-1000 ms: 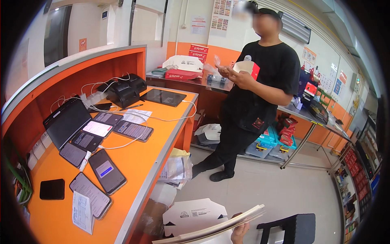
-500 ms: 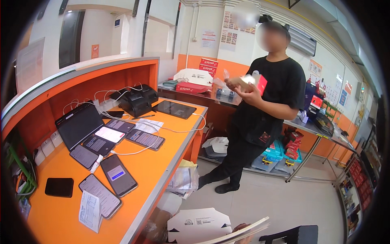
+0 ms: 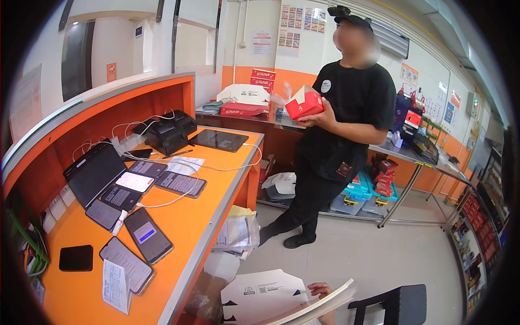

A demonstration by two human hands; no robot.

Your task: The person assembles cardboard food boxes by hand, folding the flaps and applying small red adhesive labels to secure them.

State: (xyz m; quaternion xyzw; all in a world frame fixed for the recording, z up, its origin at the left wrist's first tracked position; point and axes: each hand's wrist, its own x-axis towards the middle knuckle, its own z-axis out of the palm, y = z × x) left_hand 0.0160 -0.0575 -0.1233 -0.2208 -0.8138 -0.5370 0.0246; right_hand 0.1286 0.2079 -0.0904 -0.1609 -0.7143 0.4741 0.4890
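Low in the view lies a flat white cardboard box blank [image 3: 262, 292] with dark-looking slots and small print. Beside its right edge is my right hand [image 3: 320, 290], its fingers bent a little and apart, pointing toward the blank. A tilted stack of flat cardboard sheets [image 3: 325, 304], seen along its edge, crosses in front of this hand and hides the palm and wrist. Part of the forearm shows below the stack. My left hand does not appear.
An orange counter [image 3: 157, 216] on the left bears several phones, a laptop [image 3: 95, 170], a tablet [image 3: 219, 140] and cables. A black stool [image 3: 392, 306] stands at lower right. Across the floor a person in black [image 3: 352, 108] holds a red box [image 3: 304, 103] by a steel table.
My right hand has risen, so its fingers now show above the stack's edge. The other person has turned the red box. The view has shifted slightly to the right.
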